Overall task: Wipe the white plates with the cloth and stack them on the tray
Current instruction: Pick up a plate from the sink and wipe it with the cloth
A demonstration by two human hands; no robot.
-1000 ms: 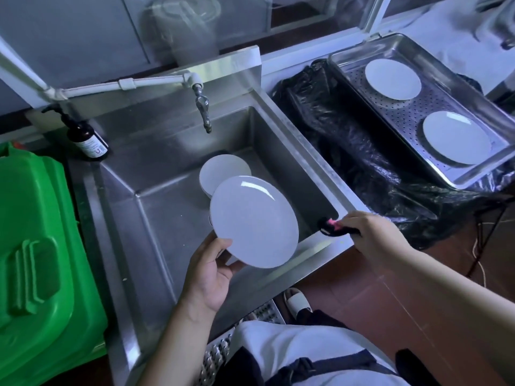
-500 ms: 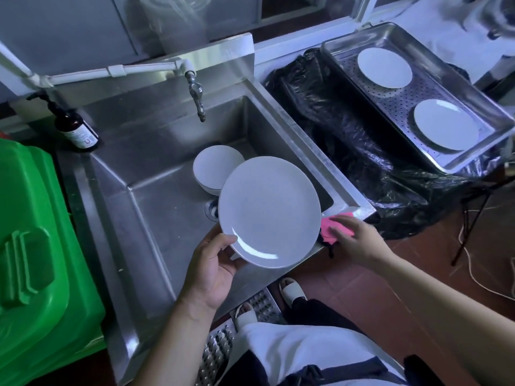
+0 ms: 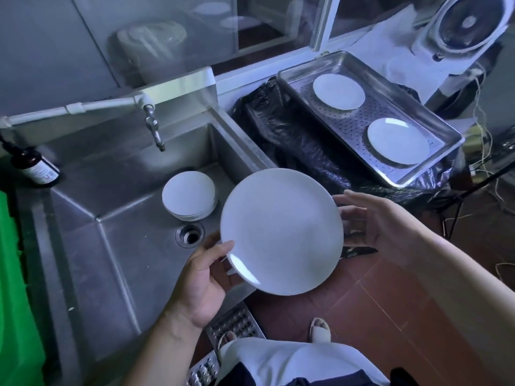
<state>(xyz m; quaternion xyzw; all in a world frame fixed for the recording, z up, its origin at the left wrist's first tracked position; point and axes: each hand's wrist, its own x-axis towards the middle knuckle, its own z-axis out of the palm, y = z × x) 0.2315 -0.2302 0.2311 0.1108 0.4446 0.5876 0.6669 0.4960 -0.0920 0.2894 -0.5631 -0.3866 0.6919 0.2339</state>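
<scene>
Since half a sec ago the plate (image 3: 281, 231) has swung right, off the sink (image 3: 117, 246) front edge and partly over the floor; the pink cloth seen then at the right hand (image 3: 370, 227) no longer shows, prob. hidden behind the plate, can't confirm. Left hand (image 3: 206, 277) grips the plate's lower-left rim, thumb on top, fingers curled under. Right hand sits at the plate's right rim w/ fingers spread and relaxed, tips at or behind the edge; not a firm grip as far as visible. Plate is tilted, face up toward the camera. Stack (image 3: 189, 199) of plates stands in the sink just above the drain, apart from the held plate. Tray (image 3: 434, 112) lies up-right on a black bag (image 3: 292, 143), holding two plates w/ bare perforated floor between them.
</scene>
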